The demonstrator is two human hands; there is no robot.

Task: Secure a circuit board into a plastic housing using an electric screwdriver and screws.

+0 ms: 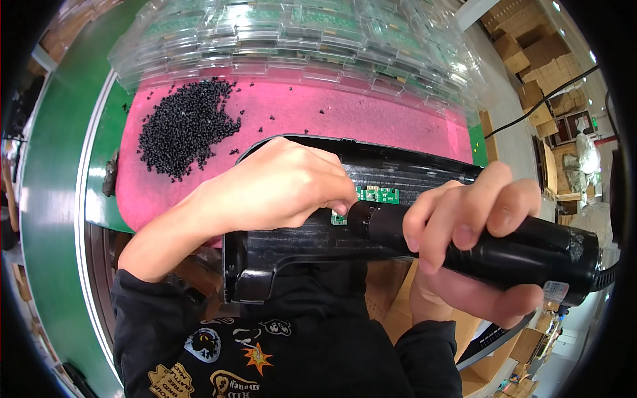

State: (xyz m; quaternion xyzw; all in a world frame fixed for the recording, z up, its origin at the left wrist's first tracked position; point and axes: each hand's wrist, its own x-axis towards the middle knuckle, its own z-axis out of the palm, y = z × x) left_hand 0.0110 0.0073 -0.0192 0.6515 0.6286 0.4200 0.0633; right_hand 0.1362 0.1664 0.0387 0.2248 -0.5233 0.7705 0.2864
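Observation:
My right hand [474,229] is wrapped round a black electric screwdriver [531,255], which lies nearly level with its nose pointing left. Its tip end is over a small green circuit board [381,194] inside a long black plastic housing [298,245]. At the board's left part, my left hand [292,182] is closed, thumb and fingertips pinched together beside the screwdriver's nose. Whatever those fingertips hold, if anything, is hidden. The board shows on both sides of the nose. The housing rests tilted across the near edge of the pink mat, close to my body.
A heap of small black screws [182,126] covers the left of the pink mat [285,113], with a few strays to its right. Stacked clear plastic trays [298,40] holding green boards stand behind. A black cable [541,99] hangs at right; cardboard boxes [531,86] lie beyond.

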